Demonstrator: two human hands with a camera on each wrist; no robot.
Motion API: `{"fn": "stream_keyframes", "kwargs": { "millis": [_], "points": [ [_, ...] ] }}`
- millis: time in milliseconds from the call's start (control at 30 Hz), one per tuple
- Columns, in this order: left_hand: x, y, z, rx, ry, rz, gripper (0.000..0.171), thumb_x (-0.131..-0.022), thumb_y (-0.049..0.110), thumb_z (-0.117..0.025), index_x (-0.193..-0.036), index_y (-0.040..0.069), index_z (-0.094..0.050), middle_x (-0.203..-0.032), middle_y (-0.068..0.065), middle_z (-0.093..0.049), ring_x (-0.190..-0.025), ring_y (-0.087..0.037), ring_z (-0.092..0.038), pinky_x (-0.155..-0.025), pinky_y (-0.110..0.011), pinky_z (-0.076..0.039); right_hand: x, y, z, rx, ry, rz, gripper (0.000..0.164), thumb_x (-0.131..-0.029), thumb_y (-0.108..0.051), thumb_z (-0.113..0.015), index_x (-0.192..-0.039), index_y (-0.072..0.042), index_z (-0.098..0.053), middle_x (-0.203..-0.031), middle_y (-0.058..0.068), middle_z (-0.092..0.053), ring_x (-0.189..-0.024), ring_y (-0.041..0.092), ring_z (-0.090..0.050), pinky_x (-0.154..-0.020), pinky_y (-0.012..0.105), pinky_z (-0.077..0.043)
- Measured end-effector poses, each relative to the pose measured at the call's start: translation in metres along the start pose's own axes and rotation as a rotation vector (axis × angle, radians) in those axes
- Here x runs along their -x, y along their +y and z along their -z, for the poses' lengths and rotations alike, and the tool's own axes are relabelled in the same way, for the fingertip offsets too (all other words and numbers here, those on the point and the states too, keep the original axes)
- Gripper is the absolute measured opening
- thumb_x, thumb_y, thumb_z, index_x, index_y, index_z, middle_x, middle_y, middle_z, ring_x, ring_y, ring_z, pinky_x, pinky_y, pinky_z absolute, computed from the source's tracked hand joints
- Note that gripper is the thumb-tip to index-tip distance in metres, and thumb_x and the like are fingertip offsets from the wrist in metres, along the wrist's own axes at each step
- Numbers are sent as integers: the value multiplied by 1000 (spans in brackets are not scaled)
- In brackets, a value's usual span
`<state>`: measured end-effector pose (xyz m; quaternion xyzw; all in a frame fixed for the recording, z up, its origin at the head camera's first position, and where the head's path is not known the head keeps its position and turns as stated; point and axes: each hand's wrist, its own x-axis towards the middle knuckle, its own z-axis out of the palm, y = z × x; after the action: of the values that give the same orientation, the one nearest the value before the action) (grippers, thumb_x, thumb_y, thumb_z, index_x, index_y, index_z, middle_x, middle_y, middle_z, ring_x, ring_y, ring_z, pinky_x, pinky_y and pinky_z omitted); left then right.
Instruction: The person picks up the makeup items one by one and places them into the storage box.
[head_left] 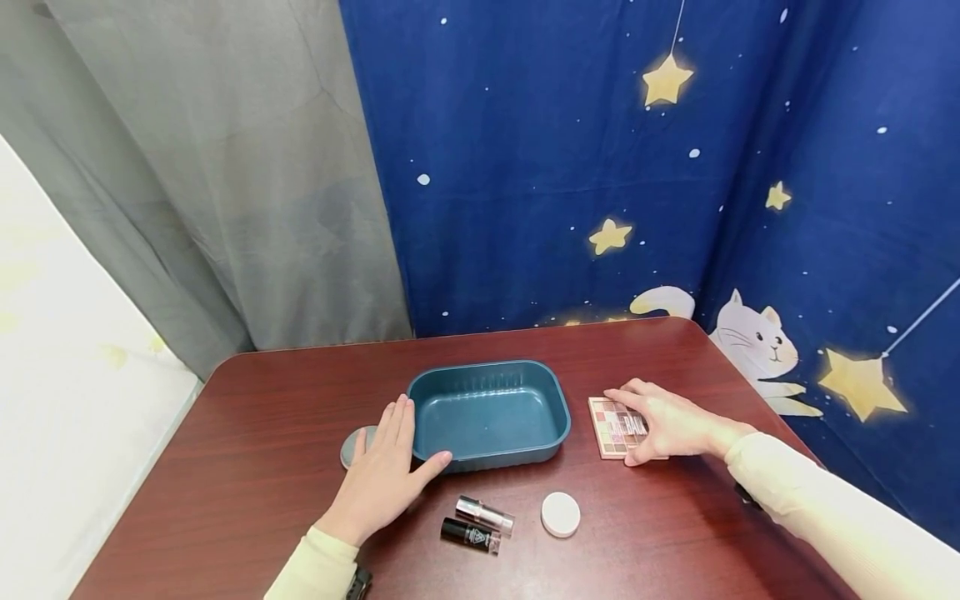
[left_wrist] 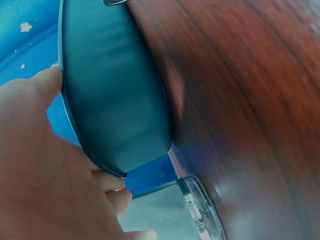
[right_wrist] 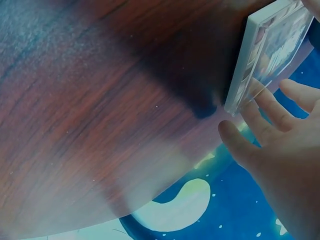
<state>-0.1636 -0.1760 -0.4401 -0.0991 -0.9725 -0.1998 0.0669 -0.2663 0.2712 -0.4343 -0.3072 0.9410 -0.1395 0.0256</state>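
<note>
In the head view, our right hand (head_left: 672, 422) grips the palette (head_left: 612, 429) flat on the counter (head_left: 262, 467), right of the tub (head_left: 487, 421). Nearer us sit a silver tube (head_left: 483, 514), a black tube (head_left: 469, 536) and a white jar (head_left: 561, 514) — none between palette and tub. The left wrist view shows our left hand outspread against the tub's rim. In the right wrist view, fingertips meet the palette's edge; we judge it light, stiff, slick-lidded, breakable — best held by opposite edges.

The left arm (head_left: 311, 567) extends up from the bottom edge, and its left hand (head_left: 381, 482) is below the centre, fingers straight, thumb apart. From the lower right extends the right arm (head_left: 847, 512); there the right hand (head_left: 670, 421) has thumb and fingers spread.
</note>
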Motion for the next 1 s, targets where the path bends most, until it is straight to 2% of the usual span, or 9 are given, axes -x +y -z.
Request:
{"fn": "stream_keyframes", "kwargs": {
  "millis": [367, 600, 1000],
  "points": [
    [-1, -2, 0, -3, -8, 0, 104, -92, 77, -41, -161, 4, -15, -168, -8, -8, -154, -29, -8, -114, -68, -11, -4, -5, 10, 24, 10, -19, 100, -62, -49, -92, -146, -11, -53, -131, 1, -51, -111, 16, -51, -95, 41, -47],
    [0, -2, 0, -4, -1, 0, 102, -93, 75, -44, -161, 3, -17, -168, -8, -10, -153, -29, -10, -113, -69, -13, -5, -11, 17, 24, 34, -4, 97, -62, -46, -93, -144, -9, -56, -128, 2, -51, -109, 17, -50, -91, 39, -47],
    [-1, -3, -2, -7, 3, 2, 104, -92, 77, -44, -160, 3, -18, -167, -11, -13, -153, -31, -12, -114, -69, -13, -11, -21, 35, 67, 78, 36, 100, -60, -46, -94, -144, -9, -55, -128, 4, -51, -110, 19, -50, -91, 38, -46]
  ]
}}
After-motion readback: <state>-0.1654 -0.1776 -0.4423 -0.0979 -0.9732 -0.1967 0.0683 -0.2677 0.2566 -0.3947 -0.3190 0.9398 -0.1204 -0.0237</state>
